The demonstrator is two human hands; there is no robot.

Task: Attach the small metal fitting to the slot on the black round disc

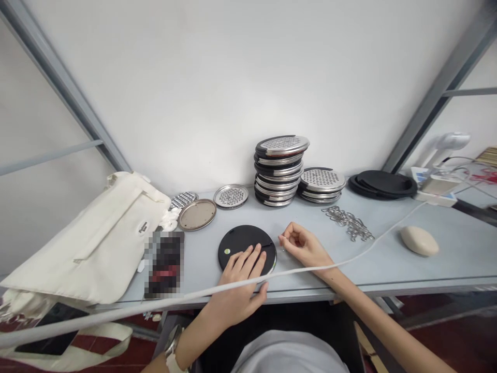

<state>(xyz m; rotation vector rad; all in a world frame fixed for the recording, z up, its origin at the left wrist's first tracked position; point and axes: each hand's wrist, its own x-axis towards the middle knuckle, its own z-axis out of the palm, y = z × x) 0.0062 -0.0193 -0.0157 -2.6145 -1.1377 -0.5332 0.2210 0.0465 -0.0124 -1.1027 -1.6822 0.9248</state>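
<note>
My left hand [243, 282] lies with its fingers spread over a round black disc [236, 241] near the table's front edge. A small pale round spot shows on the disc's left side. Just to the right of the disc, my right hand [305, 246] is closed in a pinch, apart from it. Whatever is between those fingertips is too small to make out. Beyond the right hand lies a loose heap of small shiny metal pieces [349, 223]. Behind the disc, a perforated metal grater plate [231, 197] and a plain round metal plate [197, 214] lie flat.
A tall stack of round graters [279, 173] stands against the wall, with a shorter stack [322, 181] beside it. Black round trays [382, 184] and a cream oval object [419, 240] are on the right. A white cable [373, 243] crosses the foreground; a cream bag [93, 243] occupies the left.
</note>
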